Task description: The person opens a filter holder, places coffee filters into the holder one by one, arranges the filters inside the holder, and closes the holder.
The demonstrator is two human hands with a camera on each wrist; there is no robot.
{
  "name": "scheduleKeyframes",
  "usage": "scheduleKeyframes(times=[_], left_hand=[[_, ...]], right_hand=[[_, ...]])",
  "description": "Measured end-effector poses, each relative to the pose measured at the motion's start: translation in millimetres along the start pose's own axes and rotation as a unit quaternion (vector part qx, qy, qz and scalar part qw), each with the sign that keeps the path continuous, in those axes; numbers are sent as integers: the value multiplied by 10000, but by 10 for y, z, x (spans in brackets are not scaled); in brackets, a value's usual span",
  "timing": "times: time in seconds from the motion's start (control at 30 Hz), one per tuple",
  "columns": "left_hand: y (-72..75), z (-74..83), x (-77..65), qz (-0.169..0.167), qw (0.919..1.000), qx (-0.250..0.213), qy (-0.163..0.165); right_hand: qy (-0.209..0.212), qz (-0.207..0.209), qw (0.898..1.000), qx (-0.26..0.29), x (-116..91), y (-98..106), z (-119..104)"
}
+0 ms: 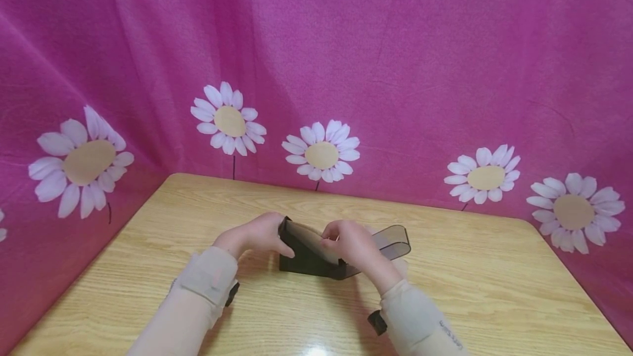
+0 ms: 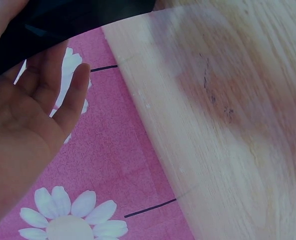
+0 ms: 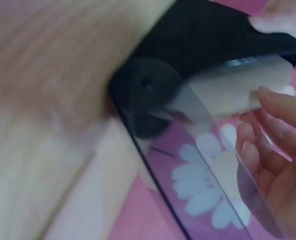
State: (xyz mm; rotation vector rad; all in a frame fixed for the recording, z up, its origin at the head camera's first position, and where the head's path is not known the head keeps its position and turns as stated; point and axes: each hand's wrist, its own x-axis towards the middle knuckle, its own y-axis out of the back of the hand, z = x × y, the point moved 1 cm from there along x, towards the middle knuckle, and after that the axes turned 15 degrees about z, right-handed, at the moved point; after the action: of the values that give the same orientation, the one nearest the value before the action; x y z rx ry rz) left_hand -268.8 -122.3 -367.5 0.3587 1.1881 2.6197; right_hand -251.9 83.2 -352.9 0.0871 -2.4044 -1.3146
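Note:
A black box (image 1: 306, 264) with a smoky see-through lid (image 1: 398, 239) is tilted over the table. My left hand (image 1: 257, 235) grips its left end, thumb on the near side. In the left wrist view, the box (image 2: 87, 20) lies across that hand's fingers. The right wrist view shows the lid swung back on a round hinge (image 3: 145, 82), with flat beige card-like contents (image 3: 228, 87) showing in the open side. My right hand (image 1: 353, 240) reaches over the opening and pinches the beige edge between thumb and curled fingers. How many pieces it holds I cannot tell.
A light wood table (image 1: 222, 196) lies under both hands. Behind it and at the sides hangs a pink cloth (image 1: 395, 70) printed with white daisies, close to the table's far edge. Straps with small black devices wrap both wrists.

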Motion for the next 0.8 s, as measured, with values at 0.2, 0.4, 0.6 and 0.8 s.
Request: scheduleKeyframes(times=[0.2, 0.4, 0.6, 0.8], left_hand=[[19, -6, -15, -7, 10000, 9, 13], [33, -5, -18, 3, 9999, 67, 80], [41, 2, -20, -3, 9998, 92, 149], [11, -12, -9, -57, 10000, -9, 19]], right_hand=[[-113, 507, 9985, 153, 80, 422, 68], [-500, 1453, 9879, 207, 144, 967, 393], [-1255, 1202, 9839, -415, 149, 1073, 860], [-1196, -228, 9844, -1268, 68, 647, 1160]])
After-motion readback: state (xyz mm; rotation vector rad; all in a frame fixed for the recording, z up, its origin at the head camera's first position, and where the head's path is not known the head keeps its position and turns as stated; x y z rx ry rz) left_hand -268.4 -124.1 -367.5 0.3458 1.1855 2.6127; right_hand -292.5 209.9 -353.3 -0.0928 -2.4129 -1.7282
